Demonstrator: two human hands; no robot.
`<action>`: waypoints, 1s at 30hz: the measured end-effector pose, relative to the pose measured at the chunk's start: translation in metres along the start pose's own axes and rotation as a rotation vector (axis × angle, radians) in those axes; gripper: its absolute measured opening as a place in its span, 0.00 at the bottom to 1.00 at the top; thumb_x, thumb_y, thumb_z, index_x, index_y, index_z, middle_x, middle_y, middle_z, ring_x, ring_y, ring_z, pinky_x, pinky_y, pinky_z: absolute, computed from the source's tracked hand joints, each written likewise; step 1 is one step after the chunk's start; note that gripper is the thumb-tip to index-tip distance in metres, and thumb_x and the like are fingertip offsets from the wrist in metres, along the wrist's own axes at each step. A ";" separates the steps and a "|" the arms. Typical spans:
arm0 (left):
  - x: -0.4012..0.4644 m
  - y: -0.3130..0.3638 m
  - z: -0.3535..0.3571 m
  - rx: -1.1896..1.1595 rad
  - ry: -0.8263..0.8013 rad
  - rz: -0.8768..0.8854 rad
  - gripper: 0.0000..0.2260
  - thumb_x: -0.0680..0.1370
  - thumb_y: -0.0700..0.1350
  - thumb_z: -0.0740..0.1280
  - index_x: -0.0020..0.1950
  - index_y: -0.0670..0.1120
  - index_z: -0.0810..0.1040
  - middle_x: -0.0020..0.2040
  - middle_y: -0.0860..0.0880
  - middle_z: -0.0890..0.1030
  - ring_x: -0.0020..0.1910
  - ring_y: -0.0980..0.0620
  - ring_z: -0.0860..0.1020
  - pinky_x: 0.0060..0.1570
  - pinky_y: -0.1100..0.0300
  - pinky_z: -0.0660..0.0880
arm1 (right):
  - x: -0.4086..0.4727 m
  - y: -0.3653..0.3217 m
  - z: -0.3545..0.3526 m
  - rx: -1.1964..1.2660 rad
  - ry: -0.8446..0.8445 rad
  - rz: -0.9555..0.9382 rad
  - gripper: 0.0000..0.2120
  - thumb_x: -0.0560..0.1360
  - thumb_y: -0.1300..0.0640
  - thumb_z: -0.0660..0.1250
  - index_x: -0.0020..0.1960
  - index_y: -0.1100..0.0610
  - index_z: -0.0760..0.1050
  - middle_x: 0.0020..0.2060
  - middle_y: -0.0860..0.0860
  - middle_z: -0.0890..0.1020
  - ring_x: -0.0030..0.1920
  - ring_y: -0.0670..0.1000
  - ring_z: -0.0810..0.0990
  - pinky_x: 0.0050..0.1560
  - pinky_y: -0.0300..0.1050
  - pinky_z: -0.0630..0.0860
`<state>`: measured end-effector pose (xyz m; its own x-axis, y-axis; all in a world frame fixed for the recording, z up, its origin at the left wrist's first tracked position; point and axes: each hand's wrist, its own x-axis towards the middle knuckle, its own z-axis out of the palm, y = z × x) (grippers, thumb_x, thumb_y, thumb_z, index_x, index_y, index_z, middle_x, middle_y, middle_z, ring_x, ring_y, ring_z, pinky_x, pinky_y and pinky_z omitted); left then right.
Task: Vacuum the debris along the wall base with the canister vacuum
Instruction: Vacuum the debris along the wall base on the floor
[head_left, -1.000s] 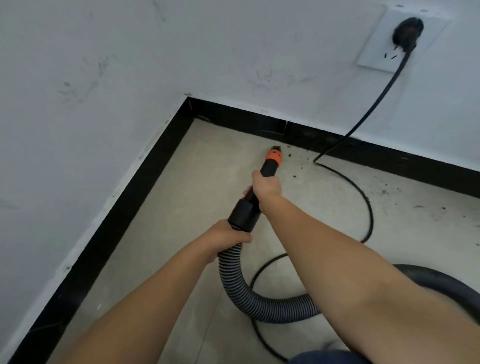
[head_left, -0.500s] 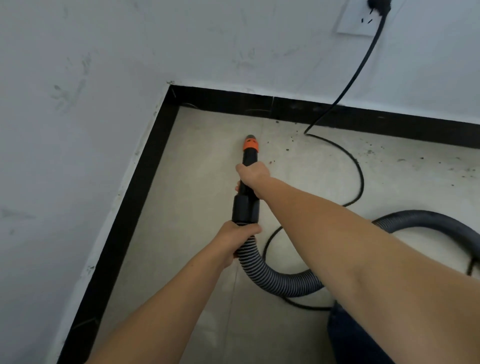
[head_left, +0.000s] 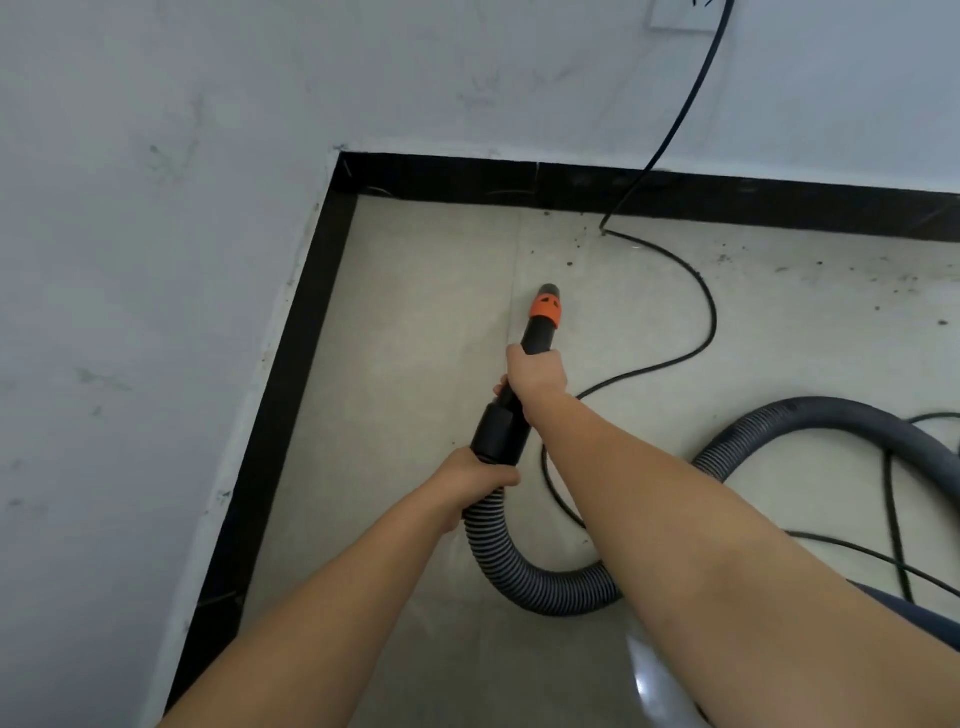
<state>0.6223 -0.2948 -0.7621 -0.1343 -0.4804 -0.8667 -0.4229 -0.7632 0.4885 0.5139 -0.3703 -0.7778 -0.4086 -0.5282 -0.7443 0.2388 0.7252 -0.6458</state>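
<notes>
- Right hand (head_left: 536, 375) is gripping the black nozzle tube (head_left: 537, 338) of the vacuum, fingers curled round it just behind the orange collar (head_left: 545, 310).
- Left hand (head_left: 475, 480) is gripping the rear end of the black cuff (head_left: 500, 431), right where the ribbed grey hose (head_left: 524, 569) joins it; fingers are wrapping round the joint.
- Nozzle tip (head_left: 549, 289) is pointing toward the far wall and sitting out on the tile floor (head_left: 415, 322), apart from the black skirting (head_left: 727, 200). Cannot tell whether the tip is touching the floor.
- Debris (head_left: 571, 262) is lying as dark specks on the floor beyond the tip, near the base of the far wall. More specks (head_left: 904, 283) are scattering along the same wall base to the right, well apart from the nozzle.
- Hose is looping down from the left hand, passing under the right forearm, then arching up and off to the right edge.
- Black power cord (head_left: 696, 301) is hanging down the white wall (head_left: 467, 78) from a wall socket (head_left: 675, 18) cut off at the top edge, meeting the floor at the skirting and curving back toward the hands.
- Further thin cable loops (head_left: 893, 519) are lying on the floor at right, beside the hose.
- Canister body itself: only a pale glossy curve (head_left: 654, 680) is showing at bottom right; cannot tell what it is.
</notes>
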 end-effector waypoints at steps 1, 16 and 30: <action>0.002 0.002 0.002 -0.001 0.010 0.007 0.09 0.73 0.38 0.70 0.52 0.42 0.75 0.38 0.46 0.77 0.36 0.50 0.76 0.34 0.60 0.73 | 0.002 -0.003 0.000 0.002 -0.008 -0.006 0.15 0.76 0.56 0.63 0.60 0.59 0.68 0.49 0.60 0.81 0.26 0.51 0.78 0.24 0.39 0.73; 0.050 0.072 0.046 0.070 -0.028 0.104 0.14 0.72 0.38 0.70 0.56 0.40 0.76 0.42 0.45 0.78 0.38 0.49 0.76 0.35 0.61 0.73 | 0.065 -0.059 -0.053 0.080 0.036 -0.025 0.08 0.78 0.57 0.63 0.53 0.60 0.67 0.32 0.56 0.76 0.28 0.52 0.77 0.31 0.44 0.76; 0.082 0.094 0.048 -0.037 0.090 0.134 0.14 0.71 0.39 0.70 0.56 0.39 0.76 0.45 0.43 0.78 0.45 0.45 0.77 0.45 0.56 0.75 | 0.086 -0.094 -0.035 0.006 -0.089 -0.055 0.10 0.78 0.57 0.63 0.56 0.60 0.67 0.33 0.55 0.75 0.29 0.51 0.76 0.30 0.43 0.76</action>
<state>0.5284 -0.3850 -0.7921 -0.1054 -0.6143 -0.7820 -0.3736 -0.7043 0.6036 0.4258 -0.4687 -0.7748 -0.3411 -0.6046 -0.7198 0.2240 0.6914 -0.6869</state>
